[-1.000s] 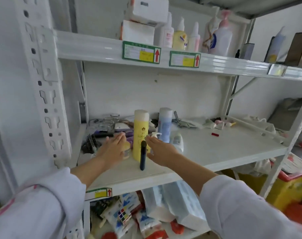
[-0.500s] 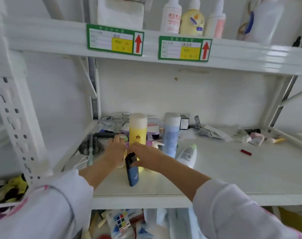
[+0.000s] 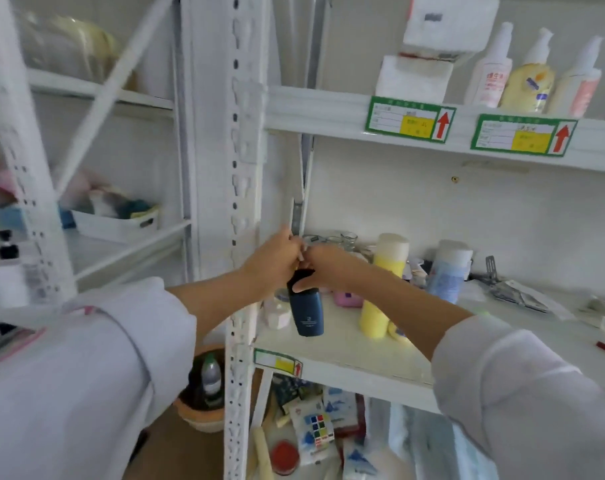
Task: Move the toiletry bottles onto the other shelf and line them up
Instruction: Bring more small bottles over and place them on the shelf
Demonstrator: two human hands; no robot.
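Observation:
My right hand [image 3: 332, 268] grips a dark blue bottle [image 3: 306, 313] by its black cap and holds it just above the front left corner of the middle shelf [image 3: 363, 355]. My left hand [image 3: 273, 263] is curled against the cap beside the right fingers; what it holds is hidden. A tall yellow bottle [image 3: 380, 292] and a light blue bottle [image 3: 446, 275] stand on that shelf behind my right forearm. Three pump bottles [image 3: 529, 81] stand in a row on the upper shelf [image 3: 328, 112].
A white perforated upright post [image 3: 238, 202] stands right beside my hands. To its left a second shelf unit [image 3: 121, 247] carries a white bin [image 3: 117, 223]. Small jars [image 3: 277, 315], glasses and packets clutter the middle shelf. A basket with a bottle [image 3: 204, 386] sits on the floor.
The dark blue bottle has been lifted off the shelf and carried left toward the post. Both hands moved left and up, and my view swung left to the neighbouring shelf unit.

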